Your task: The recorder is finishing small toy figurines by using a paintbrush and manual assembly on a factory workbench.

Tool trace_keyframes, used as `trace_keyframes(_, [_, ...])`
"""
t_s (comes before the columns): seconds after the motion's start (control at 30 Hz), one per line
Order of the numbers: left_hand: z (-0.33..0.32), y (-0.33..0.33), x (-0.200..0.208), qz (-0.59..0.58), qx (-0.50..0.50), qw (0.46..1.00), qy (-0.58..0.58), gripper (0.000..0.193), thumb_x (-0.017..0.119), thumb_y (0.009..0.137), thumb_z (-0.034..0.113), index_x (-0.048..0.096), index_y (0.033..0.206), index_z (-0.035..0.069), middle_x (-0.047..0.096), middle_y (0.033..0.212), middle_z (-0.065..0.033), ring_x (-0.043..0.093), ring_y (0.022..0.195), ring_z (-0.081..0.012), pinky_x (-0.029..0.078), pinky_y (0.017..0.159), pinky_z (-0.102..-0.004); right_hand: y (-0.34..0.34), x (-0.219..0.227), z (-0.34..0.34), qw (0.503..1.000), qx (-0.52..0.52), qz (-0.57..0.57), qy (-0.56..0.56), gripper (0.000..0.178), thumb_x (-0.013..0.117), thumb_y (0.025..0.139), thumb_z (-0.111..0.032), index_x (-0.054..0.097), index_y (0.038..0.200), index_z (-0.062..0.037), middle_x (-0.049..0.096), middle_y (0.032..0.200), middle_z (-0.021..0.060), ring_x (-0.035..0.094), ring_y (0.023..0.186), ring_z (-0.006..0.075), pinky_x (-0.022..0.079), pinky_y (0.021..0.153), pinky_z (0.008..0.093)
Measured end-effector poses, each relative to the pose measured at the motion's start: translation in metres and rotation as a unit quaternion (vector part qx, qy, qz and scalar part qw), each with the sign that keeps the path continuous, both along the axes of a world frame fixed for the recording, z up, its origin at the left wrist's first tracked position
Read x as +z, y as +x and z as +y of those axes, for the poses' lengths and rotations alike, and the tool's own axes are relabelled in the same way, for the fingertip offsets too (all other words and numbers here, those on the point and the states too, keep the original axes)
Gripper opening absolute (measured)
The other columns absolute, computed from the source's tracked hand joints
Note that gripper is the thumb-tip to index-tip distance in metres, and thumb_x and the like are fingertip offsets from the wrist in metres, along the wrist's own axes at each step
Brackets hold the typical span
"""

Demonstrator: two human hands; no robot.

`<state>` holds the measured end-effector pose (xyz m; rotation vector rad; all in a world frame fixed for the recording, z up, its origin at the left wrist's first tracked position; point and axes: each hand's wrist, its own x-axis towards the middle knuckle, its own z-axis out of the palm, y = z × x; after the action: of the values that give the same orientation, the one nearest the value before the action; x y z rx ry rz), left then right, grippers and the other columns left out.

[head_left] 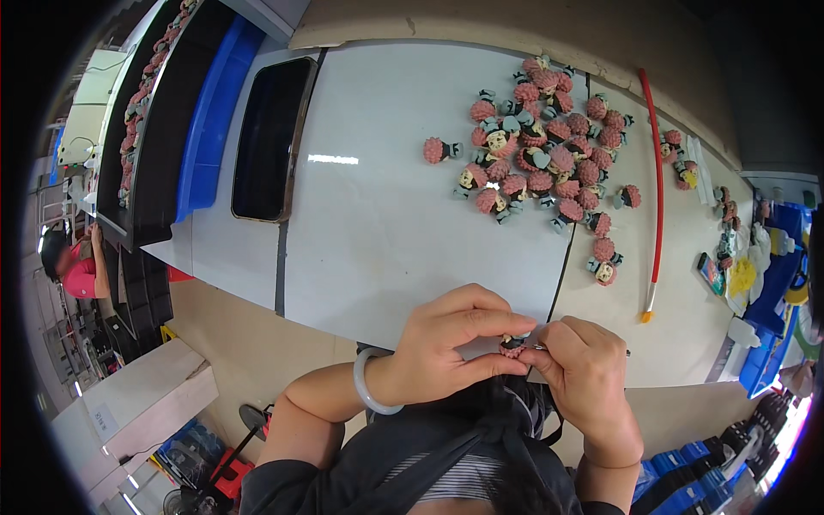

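Observation:
Near the table's front edge, my left hand (459, 339) pinches a small pink-haired figurine (512, 346) between thumb and fingers. Close against it, my right hand (588, 365) is closed with thumb and forefinger at the figurine. A thin tool seems to run through that fist; only a fine tip and a dark end show, so its kind is unclear. Beyond my hands lies a loose pile of similar figurines (562, 159) with pink hair and dark and grey bodies. One single figurine (435, 150) lies left of the pile.
A red-handled paintbrush (657, 189) lies right of the pile. To the left are a phone (273, 142), a blue bin (215, 116) and a black tray (163, 129) of figurines. Blue bins (764, 352) stand at the far right. Another person (79, 270) works at far left.

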<state>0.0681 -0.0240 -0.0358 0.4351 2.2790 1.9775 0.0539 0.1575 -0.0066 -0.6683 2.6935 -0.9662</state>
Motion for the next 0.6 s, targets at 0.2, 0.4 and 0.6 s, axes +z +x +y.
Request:
trace_keyframes(0.2, [-0.0006,-0.0009,-0.0011,-0.014,-0.012,0.999,0.031,0.042,0.079,0.059,0.013,0.064,0.097,0.003,0.059,0.083,-0.0067,0.058,0.070,-0.0163,0.047,0.061,-0.0247,-0.0069,0.0011,0.0006,0.999,0.041,0.021,-0.002,0.029,0.069,0.067,-0.027,0.047,0.063,-0.0078,0.043,0.055,0.0042,0.049,0.048,0.0213,0.038,0.042,0.0320])
trace_keyframes(0.4, [-0.0018,-0.0019,-0.0008,-0.015,-0.021,0.999,0.031,0.043,0.079,0.059,0.013,0.064,0.098,0.002,0.059,0.081,-0.0070,0.058,0.069,-0.0159,0.047,0.061,-0.0243,-0.0081,0.0016,0.0006,0.999,0.043,0.016,0.002,0.030,0.068,0.067,-0.029,0.046,0.063,-0.0078,0.043,0.056,0.0040,0.049,0.049,0.0211,0.039,0.043,0.0329])
trace_keyframes(0.6, [-0.0021,-0.0013,-0.0021,0.000,-0.020,1.000,0.021,0.044,0.080,0.058,0.012,0.064,0.098,0.003,0.059,0.081,-0.0067,0.058,0.069,-0.0152,0.046,0.060,-0.0237,-0.0077,0.0019,0.0026,0.998,0.053,0.005,0.017,0.031,0.069,0.066,-0.027,0.045,0.062,-0.0077,0.043,0.055,0.0038,0.048,0.049,0.0209,0.037,0.042,0.0328])
